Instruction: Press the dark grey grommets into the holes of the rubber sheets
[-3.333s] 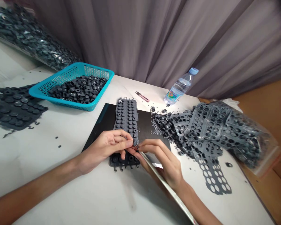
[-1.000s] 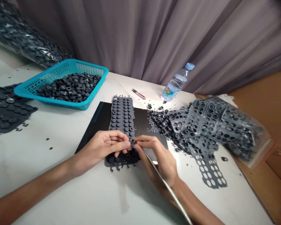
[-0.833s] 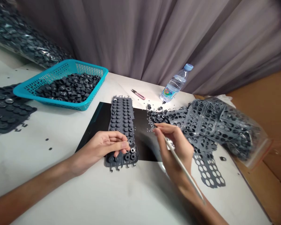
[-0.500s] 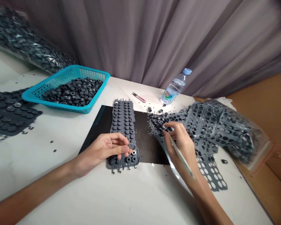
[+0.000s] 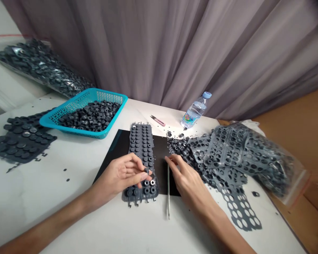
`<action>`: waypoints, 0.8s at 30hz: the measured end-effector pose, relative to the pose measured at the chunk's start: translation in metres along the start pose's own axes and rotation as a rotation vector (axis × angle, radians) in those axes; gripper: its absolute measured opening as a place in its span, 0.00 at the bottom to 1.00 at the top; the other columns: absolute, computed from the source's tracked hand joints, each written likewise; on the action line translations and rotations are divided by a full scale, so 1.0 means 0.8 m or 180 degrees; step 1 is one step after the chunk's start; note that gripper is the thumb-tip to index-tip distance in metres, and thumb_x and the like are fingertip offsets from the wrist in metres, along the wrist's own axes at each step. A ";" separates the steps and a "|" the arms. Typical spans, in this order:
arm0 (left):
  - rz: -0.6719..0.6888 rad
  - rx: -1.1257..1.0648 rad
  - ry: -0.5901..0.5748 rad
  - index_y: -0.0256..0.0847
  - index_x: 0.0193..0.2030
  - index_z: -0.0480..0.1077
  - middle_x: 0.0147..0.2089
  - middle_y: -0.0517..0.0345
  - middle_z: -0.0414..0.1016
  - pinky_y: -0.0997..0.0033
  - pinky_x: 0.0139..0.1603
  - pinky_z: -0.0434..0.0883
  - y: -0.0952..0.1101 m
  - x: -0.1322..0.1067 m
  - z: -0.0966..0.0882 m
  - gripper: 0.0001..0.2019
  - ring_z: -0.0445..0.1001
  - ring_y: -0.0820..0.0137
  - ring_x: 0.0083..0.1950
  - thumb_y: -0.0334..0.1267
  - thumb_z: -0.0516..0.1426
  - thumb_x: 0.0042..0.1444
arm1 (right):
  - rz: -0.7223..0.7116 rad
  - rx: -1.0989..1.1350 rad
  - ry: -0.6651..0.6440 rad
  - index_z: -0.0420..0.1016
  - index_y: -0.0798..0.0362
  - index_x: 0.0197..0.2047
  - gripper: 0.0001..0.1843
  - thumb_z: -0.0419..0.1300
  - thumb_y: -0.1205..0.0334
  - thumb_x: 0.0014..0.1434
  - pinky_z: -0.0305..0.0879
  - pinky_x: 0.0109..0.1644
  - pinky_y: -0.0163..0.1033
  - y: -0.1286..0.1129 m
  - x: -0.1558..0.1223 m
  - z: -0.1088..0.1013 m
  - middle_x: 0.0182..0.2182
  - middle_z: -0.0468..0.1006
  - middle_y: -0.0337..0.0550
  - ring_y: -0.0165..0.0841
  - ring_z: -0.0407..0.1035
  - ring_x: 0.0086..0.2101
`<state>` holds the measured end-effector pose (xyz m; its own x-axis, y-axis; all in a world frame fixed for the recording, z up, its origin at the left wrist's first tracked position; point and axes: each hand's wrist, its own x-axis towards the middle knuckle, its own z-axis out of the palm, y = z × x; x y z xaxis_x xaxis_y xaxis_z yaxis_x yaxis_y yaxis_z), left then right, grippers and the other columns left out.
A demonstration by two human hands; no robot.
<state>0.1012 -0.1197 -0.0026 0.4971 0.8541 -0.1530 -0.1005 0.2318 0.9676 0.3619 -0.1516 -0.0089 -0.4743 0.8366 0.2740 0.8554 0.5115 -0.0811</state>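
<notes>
My left hand (image 5: 127, 173) is over the lower half of a dark grey rubber sheet (image 5: 141, 141) with rows of round buttons. Thumb and fingertips pinch a small dark rubber piece (image 5: 147, 170), partly hidden by the fingers. To its right, my right hand (image 5: 187, 174) is closed on a thin pale stick-like tool (image 5: 169, 197), whose lower end points toward the table's front. Its upper tip is hidden at the fingers. Beneath the sheet lies a black mat (image 5: 161, 151). A pile of loose dark rubber pieces (image 5: 181, 148) is beyond the right hand.
A turquoise basket (image 5: 108, 132) of dark rubber rings stands back left, with a filled plastic bag (image 5: 42, 67) behind. Pink-handled snips (image 5: 158, 120) and a water bottle (image 5: 194, 113) are at the back. Punched sheets (image 5: 243, 211) and another bag (image 5: 275, 169) lie right.
My right hand has come left from the loose pile to beside the button sheet, and the pale tool has swung more upright. My left hand keeps its pinch. The view has shifted slightly.
</notes>
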 end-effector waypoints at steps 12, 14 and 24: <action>0.0139 0.0338 -0.0092 0.40 0.48 0.75 0.48 0.50 0.79 0.69 0.42 0.75 0.000 -0.002 -0.001 0.13 0.79 0.64 0.47 0.44 0.66 0.61 | 0.0854 -0.0713 -0.0336 0.69 0.65 0.62 0.23 0.49 0.55 0.76 0.64 0.56 0.47 0.107 0.233 0.031 0.56 0.71 0.67 0.50 0.66 0.57; 0.0181 0.0392 -0.0094 0.40 0.49 0.76 0.46 0.52 0.78 0.69 0.43 0.74 0.002 -0.005 -0.001 0.13 0.77 0.66 0.46 0.44 0.64 0.62 | 0.0932 -0.0726 -0.0469 0.72 0.65 0.59 0.22 0.50 0.54 0.76 0.64 0.56 0.47 0.117 0.253 0.045 0.55 0.73 0.67 0.50 0.67 0.55; 0.0411 0.0731 -0.0082 0.43 0.50 0.79 0.46 0.54 0.78 0.66 0.52 0.73 -0.005 -0.004 -0.001 0.13 0.75 0.66 0.48 0.46 0.64 0.63 | 0.1115 -0.0684 -0.0477 0.71 0.70 0.54 0.16 0.48 0.70 0.73 0.65 0.49 0.43 0.111 0.230 0.032 0.50 0.76 0.71 0.47 0.74 0.49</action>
<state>0.0992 -0.1227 -0.0066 0.5149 0.8569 -0.0230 0.0323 0.0074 0.9995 0.3449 0.0528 0.0099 -0.1591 0.9797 0.1221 0.9864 0.1526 0.0613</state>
